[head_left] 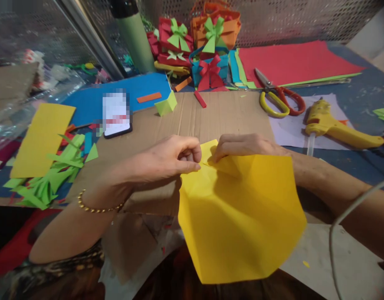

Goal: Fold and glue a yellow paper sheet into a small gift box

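Note:
A large yellow paper sheet (pixel 242 225), creased and partly folded, hangs off the near edge of the brown cardboard (pixel 229 112) toward my body. My left hand (pixel 176 154) pinches its upper left edge between thumb and curled fingers. On the folded upper part lies my right hand (pixel 244 146), its fingers bent over the paper and its thumb hidden behind the sheet. Both hands are close together over the cardboard. Just beyond them lie a small folded light-green paper piece (pixel 166 104) and a red strip (pixel 200 99).
Scissors (pixel 281 98) and a yellow glue gun (pixel 338 125) lie to the right, before stacked coloured paper (pixel 301 62). Small paper bags with bows (pixel 207 71) and a green bottle (pixel 134 41) stand behind. Left are a phone (pixel 116 112) and green scraps (pixel 54 175). A cable (pixel 332 237) crosses my right arm.

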The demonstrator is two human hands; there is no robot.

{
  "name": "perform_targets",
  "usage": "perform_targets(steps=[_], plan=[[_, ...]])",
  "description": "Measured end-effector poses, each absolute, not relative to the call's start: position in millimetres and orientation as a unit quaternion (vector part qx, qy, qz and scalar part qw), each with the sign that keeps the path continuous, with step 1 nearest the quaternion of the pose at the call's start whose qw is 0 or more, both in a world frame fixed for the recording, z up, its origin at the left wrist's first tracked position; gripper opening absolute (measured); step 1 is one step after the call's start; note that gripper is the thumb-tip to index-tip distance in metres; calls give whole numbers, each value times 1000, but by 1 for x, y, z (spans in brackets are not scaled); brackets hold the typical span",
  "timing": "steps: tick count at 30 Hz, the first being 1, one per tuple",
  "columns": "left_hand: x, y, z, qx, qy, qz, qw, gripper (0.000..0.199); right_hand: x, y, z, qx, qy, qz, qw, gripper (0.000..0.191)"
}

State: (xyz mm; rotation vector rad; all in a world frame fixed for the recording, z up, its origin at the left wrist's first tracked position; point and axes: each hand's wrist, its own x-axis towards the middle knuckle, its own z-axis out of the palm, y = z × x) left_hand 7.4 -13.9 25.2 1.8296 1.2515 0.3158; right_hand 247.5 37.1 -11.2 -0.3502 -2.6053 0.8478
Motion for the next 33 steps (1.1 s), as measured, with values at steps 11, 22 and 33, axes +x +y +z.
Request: perform_targets(steps=[11,22,33], plan=[[7,-11,28,754,491,77,429,15,247,41,-10,-180,-917,323,147,27],[7,-6,16,713,488,121,488,7,239,66,24,-128,-902,413,11,36],[13,10,30,734,502,18,457,6,202,61,40,-272,-914,277,-118,26]])
